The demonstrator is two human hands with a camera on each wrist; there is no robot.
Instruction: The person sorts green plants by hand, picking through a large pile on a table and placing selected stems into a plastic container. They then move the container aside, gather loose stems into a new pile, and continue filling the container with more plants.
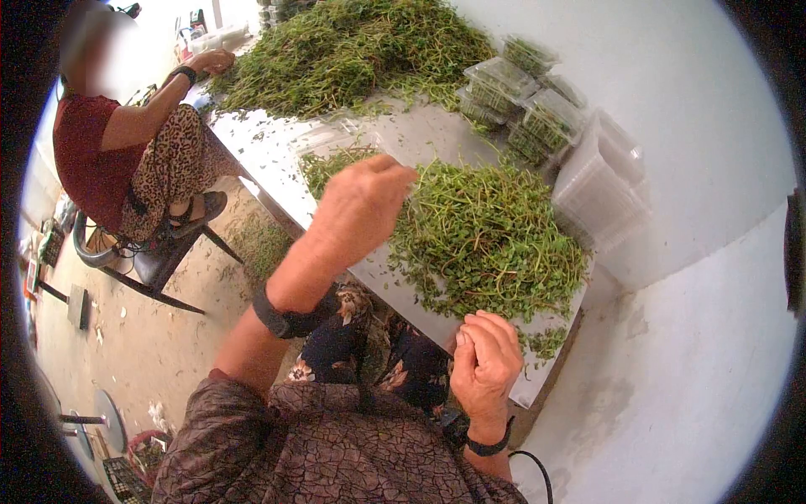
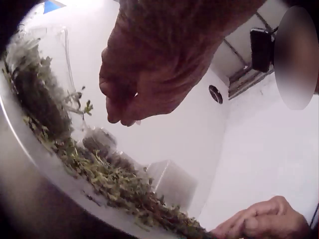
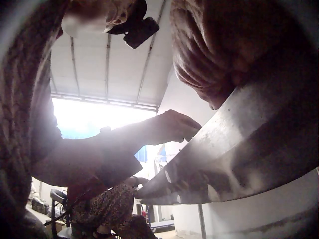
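**Editor:** Where are the two hands?

**Photographer:** Both are at a heap of green sprigs [image 1: 487, 239] on the near end of a white desk [image 1: 269, 155]. The left hand [image 1: 363, 202] hangs above the heap's far side, wrist bent, fingers pointing down at the leaves. The right hand [image 1: 484, 361] sits at the desk's near edge, just beside the heap's closest fringe.

**Editor:** Is either grasping anything?

**Photographer:** The right hand is clenched, thumb against the curled fingers, with nothing showing in it. The left hand's fingertips [image 2: 119, 112] are bunched together. In the left wrist view they stand clear of the sprigs below, and I cannot tell whether a stem is pinched between them.

**Editor:** What else is on the desk?

**Photographer:** A far larger heap of greens [image 1: 353, 50] covers the far end. On the wall side, between the two heaps, lie clear plastic boxes packed with greens [image 1: 520, 92]. A stack of empty clear boxes [image 1: 600, 181] stands just beside the near heap. Loose leaves dot the bare desk between them.

**Editor:** Is anyone else in view?

**Photographer:** A second person in a red top [image 1: 84, 151] and patterned trousers sits on a dark chair [image 1: 159, 260] at the desk's left side. One hand of that person [image 1: 210, 60] rests on the larger heap. The near person wears a black band [image 1: 281, 319] on the left wrist, another on the right, and a brown patterned sleeve [image 1: 319, 454].
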